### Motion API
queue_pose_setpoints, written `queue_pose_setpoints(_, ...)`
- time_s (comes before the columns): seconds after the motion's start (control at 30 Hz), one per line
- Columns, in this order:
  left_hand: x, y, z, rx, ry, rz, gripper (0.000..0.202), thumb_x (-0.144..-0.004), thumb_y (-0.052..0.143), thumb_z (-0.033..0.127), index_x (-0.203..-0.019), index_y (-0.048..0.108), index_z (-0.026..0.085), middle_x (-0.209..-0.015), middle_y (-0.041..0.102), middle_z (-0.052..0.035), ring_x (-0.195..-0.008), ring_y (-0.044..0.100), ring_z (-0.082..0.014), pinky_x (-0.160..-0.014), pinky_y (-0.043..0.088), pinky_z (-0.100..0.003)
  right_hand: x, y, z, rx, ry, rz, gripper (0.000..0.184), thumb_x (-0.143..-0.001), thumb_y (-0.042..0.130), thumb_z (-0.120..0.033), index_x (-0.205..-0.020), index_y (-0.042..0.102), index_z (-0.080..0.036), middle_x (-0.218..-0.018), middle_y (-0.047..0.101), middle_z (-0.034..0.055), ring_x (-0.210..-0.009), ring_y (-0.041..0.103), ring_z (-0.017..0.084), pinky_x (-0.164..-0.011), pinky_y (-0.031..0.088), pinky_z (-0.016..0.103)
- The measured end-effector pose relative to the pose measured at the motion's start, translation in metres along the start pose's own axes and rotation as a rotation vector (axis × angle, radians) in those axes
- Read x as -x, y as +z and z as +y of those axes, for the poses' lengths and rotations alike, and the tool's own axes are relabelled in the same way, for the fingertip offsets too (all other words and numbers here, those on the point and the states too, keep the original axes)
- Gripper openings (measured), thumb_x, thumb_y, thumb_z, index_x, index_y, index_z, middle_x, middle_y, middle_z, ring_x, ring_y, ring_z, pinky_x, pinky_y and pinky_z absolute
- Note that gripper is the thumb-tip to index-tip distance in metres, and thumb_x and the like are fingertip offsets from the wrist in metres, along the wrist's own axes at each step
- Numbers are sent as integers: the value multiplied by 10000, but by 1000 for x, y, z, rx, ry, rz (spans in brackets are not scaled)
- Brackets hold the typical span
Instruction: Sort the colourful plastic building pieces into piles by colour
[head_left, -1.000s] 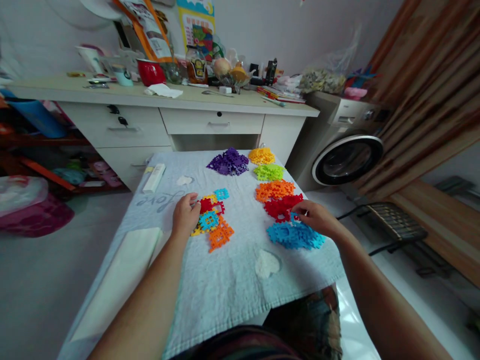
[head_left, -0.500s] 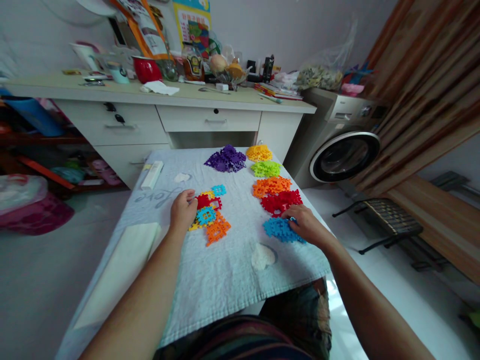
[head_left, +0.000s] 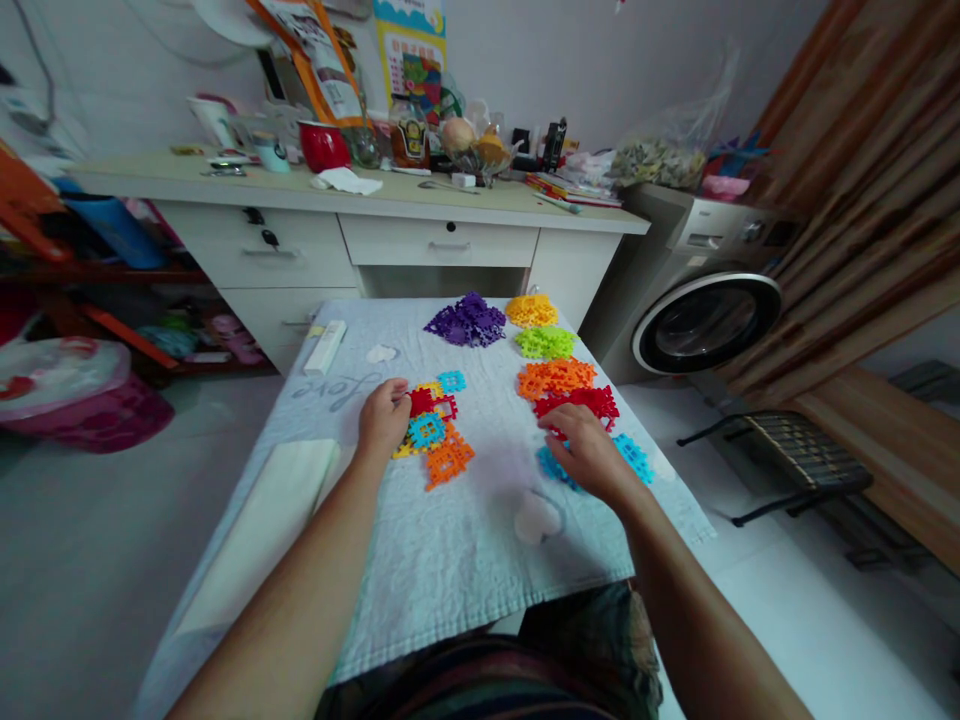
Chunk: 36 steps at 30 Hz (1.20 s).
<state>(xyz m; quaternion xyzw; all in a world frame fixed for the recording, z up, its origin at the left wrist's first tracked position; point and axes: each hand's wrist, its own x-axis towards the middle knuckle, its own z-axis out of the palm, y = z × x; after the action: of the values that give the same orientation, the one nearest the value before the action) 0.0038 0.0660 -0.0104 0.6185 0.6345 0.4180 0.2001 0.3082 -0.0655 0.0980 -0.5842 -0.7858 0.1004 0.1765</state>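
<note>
Interlocking plastic tiles (head_left: pixel 427 430), bunched in a mixed cluster, are laid out left of the blue tile pile (head_left: pixel 636 458), and a red tile (head_left: pixel 423 401) there is pinched at its edge by the closed thumb and fingers of the left hand (head_left: pixel 384 418). Over the blue tile pile, the right hand (head_left: pixel 586 450) is held with fingers bent; whether anything is gripped cannot be told. Just beyond that pile, red pieces (head_left: pixel 598 402) are partly covered by the fingers.
</note>
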Motion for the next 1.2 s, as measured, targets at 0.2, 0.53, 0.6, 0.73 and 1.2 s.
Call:
queue_pose_setpoints(0.2,0,-1,-2,39,4,-25,295,-809,450,214,-1022,652,196,-1010,716,-48,-941,662,-181,-877,504,-311,-55,45,-63,-73,-80,-154,314,-865,530,-131,-1153,645,-176,-1183,641,110,-1099,544,237,-968,395,360)
queue_pose_setpoints(0.53,-1,1,-2,69,-7,-22,338,-819,424,180,-1093,618,211,-1004,718,-37,-933,668,-166,-857,509,-290,-101,127,-46,-136,-85,2,503,-843,461,-50,-1323,548,-174,-1392,534,104,-1244,465,202,-1043,319,352)
queue_pose_setpoints(0.6,-1,1,-3,61,-8,-26,334,-818,431,181,-1092,620,212,-1008,718,-37,-941,668,-168,-863,508,-292,-101,133,-43,-139,-67,24,416,-860,501,-95,-1251,607,-188,-1302,594,97,-1176,500,204,-1022,336,344)
queue_pose_setpoints(0.73,-1,1,-2,39,-12,-30,330,-815,446,187,-1095,619,213,-1011,719,-36,-955,665,-170,-878,503,-298,-102,137,-41,-138,-24,88,244,-904,509,-164,-1055,699,-182,-1106,646,91,-1020,541,193,-941,385,313)
queue_pose_setpoints(1.2,-2,3,0,-24,10,-42,346,-787,469,190,-1097,620,208,-998,712,-52,-915,664,-178,-856,506,-307,-94,122,-45,-148,-73,41,119,-831,631,-231,-918,678,-165,-1061,649,86,-1009,548,196,-922,385,306)
